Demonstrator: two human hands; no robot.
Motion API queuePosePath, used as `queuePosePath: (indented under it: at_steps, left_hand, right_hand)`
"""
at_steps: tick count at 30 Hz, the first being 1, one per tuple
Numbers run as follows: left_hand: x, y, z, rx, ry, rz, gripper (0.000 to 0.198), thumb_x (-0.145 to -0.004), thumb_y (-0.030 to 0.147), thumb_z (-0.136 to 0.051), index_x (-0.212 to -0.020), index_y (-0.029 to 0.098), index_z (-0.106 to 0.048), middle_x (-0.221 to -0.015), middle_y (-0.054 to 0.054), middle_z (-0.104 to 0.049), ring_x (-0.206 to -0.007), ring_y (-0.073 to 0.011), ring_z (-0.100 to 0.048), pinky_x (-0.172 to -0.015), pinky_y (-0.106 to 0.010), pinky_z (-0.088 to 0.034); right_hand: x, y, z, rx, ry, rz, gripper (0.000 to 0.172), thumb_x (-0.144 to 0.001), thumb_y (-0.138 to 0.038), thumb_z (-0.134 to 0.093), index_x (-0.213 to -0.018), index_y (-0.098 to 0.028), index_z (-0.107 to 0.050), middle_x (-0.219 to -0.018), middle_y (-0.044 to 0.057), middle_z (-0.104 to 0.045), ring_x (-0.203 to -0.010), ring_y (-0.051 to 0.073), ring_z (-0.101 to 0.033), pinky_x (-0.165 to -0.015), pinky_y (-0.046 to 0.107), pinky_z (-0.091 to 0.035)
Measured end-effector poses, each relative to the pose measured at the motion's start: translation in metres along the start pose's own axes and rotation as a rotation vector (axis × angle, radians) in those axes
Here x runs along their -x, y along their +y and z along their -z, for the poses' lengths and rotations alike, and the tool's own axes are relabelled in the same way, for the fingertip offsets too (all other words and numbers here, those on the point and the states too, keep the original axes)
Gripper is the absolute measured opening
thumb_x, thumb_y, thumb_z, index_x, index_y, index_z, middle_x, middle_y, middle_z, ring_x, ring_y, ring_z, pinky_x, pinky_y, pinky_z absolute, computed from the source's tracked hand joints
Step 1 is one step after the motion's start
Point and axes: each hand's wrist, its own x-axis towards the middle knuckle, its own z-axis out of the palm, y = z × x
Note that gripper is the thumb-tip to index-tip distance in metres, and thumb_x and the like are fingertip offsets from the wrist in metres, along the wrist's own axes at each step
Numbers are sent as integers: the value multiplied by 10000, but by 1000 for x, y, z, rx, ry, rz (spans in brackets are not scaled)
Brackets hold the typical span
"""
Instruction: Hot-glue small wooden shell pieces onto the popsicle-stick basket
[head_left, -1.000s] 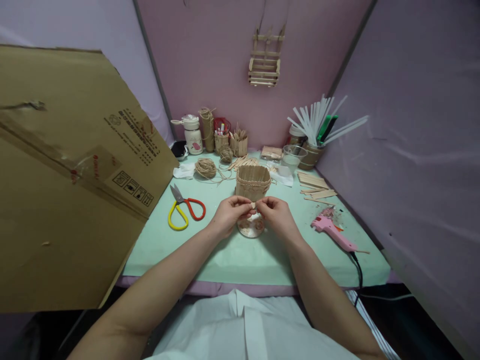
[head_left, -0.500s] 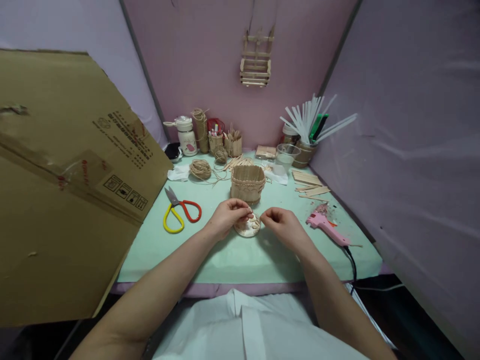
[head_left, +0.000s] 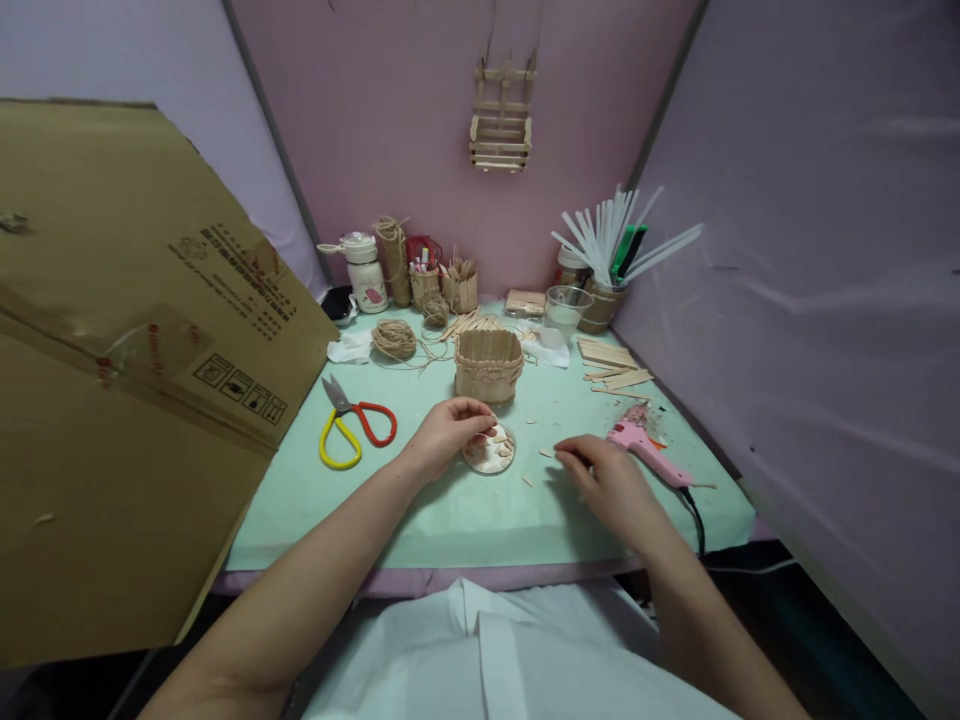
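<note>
My left hand point(head_left: 450, 438) is over the left edge of a small round white dish point(head_left: 489, 462), thumb and fingertips pinched together. What sits in the pinch, if anything, is too small to tell. Several pale wood bits point(head_left: 504, 450) lie on the dish. To the right, my right hand point(head_left: 611, 485) hovers low over the table with thumb and forefinger closed; whatever they hold is hidden. A wood sliver point(head_left: 545, 453) lies just left of those fingertips. Right behind the dish stands a small basket of wooden sticks point(head_left: 489, 375) with a braided trim.
Yellow-and-red-handled scissors point(head_left: 356, 425) lie at left, beside a big cardboard sheet point(head_left: 150, 400). A pink glue gun point(head_left: 649, 455) with a cord is at right. Twine point(head_left: 394, 340), wooden sticks point(head_left: 606, 354), a clear cup point(head_left: 566, 312) and a bottle point(head_left: 365, 275) line the back.
My right hand has moved right and slightly toward me, away from the dish. Slivers on the table beside the dish now show. My left hand keeps its pinch at the dish.
</note>
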Motion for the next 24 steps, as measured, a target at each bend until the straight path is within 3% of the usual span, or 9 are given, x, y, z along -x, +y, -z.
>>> queuePosePath:
  at_steps: [4,8,12,15,17,21,24]
  left_hand:
    - [1,2,0,5,-28,-4,239,-604,266,-788,-730,122,-645,-704,-47,-645,-676,-119,-609,-617,-225,-443]
    - [3,4,-1,20,-41,0,253,-592,274,-801,-711,124,-637,-691,-42,-638,-677,-120,-610,-635,-232,-448]
    - [4,5,-1,63,-65,-3,277,-581,290,-812,-716,128,-633,-695,-34,-632,-679,-115,-607,-661,-239,-459]
    - [4,5,0,82,-77,0,299,-573,308,-820,-726,129,-636,-713,-33,-637,-686,-116,-609,-673,-244,-465]
    - [4,5,0,75,-75,4,311,-568,322,-822,-730,128,-640,-722,-36,-640,-689,-119,-609,-668,-245,-461]
    - [4,6,1,51,-58,-19,323,-555,338,-825,-724,127,-648,-709,-40,-634,-684,-123,-598,-629,-234,-432]
    - [2,5,1,43,-42,-44,313,-559,344,-817,-721,134,-653,-720,-41,-629,-696,-126,-586,-629,-236,-421]
  right_hand:
    - [-2,48,28,238,208,-51,283,-844,-376,-487,-952,-164,-640,-945,126,-660,-859,252,-603,-793,369,-439]
    - [0,91,40,508,143,-192,367,-775,-427,-583,-977,-124,-633,-975,179,-639,-912,319,-582,-812,418,-424]
    - [-2,110,37,511,98,-235,371,-768,-461,-580,-941,-137,-630,-937,173,-641,-879,314,-582,-764,399,-431]
    - [-6,110,36,406,121,-210,384,-762,-518,-552,-853,-154,-632,-836,153,-645,-820,298,-584,-728,388,-437]
    - [-6,101,37,258,162,-208,435,-763,-555,-531,-882,-151,-642,-872,149,-662,-820,287,-595,-723,379,-449]
    - [3,67,40,-201,175,-242,495,-803,-589,-496,-1048,-187,-647,-988,88,-696,-838,240,-632,-693,318,-487]
    - [12,37,36,-439,160,-285,542,-811,-631,-480,-1065,-190,-663,-988,106,-711,-880,250,-650,-635,299,-504]
